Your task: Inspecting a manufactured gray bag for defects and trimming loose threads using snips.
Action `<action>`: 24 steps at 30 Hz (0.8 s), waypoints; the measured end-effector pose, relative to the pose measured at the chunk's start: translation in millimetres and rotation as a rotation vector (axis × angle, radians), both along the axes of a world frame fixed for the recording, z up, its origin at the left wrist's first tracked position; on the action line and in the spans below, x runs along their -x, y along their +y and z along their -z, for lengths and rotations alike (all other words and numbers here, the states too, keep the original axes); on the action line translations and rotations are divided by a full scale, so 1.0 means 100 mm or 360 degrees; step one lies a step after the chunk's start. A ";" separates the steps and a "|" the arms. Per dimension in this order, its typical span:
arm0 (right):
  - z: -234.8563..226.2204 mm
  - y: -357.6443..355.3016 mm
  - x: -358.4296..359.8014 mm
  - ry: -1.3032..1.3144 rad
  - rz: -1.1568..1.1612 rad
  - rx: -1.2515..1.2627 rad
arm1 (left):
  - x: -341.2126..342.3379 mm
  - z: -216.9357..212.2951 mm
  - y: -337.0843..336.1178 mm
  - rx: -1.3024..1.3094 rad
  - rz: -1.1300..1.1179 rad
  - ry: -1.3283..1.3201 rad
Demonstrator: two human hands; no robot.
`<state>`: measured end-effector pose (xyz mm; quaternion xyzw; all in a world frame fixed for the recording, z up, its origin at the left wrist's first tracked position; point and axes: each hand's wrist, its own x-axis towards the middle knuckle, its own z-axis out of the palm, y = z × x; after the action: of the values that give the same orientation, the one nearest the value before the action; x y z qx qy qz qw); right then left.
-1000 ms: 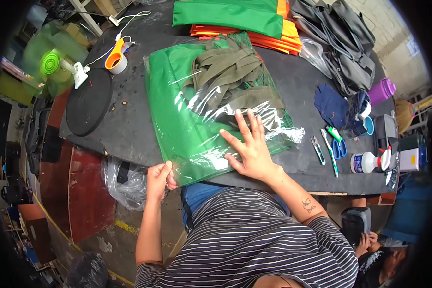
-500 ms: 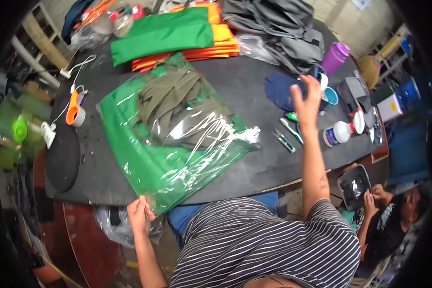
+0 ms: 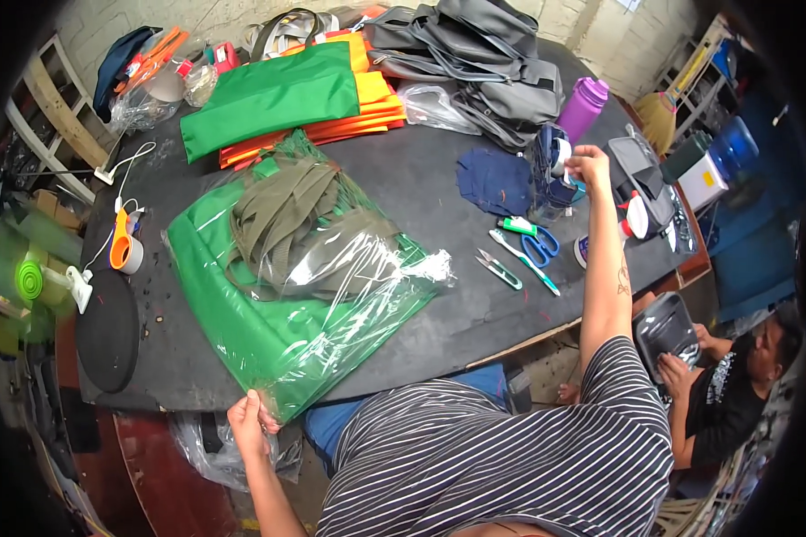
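The left hand pinches the near corner of a clear plastic bag, thumb against bent fingers. The bag, with green fabric and olive straps inside, lies left of centre on the black table. Farther right, the right hand half-curls its fingers beside a white roll; whether they grip it cannot be told.

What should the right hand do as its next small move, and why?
Probably it should gently grasp the white roll: the right hand is right beside it, though contact is unclear, while the left hand holds the near corner of the clear plastic bag.
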<state>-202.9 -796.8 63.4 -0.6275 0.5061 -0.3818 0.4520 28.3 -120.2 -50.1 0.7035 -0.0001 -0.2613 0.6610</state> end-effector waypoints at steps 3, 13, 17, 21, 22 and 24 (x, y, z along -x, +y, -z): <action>-0.12 0.28 0.07 -0.0680 -0.0097 0.0196 | 0.00 0.02 0.02 0.0013 -0.0004 -0.0006; 0.18 1.27 0.01 0.1397 0.0532 0.0963 | 0.02 -0.11 -0.05 0.0012 -0.0038 0.0104; -0.26 1.96 -0.40 0.0519 -0.0114 0.1015 | 0.04 -0.09 -0.05 0.0064 -0.0046 0.0042; -0.17 3.24 -1.05 -0.0156 -0.1338 0.0453 | 0.03 -0.04 0.01 0.0077 -0.0023 0.0122; -0.10 3.57 -1.16 -0.0254 -0.1604 0.0108 | 0.02 -0.03 0.01 0.0035 -0.0002 0.0086; 0.05 4.13 -1.32 -0.0314 -0.2179 -0.0242 | 0.01 -0.02 0.03 0.0014 0.0008 0.0155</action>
<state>-70.8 -383.7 58.5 -0.7344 -0.0215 -0.0296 0.6777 27.6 -117.4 -48.4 0.6869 0.0292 -0.2969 0.6627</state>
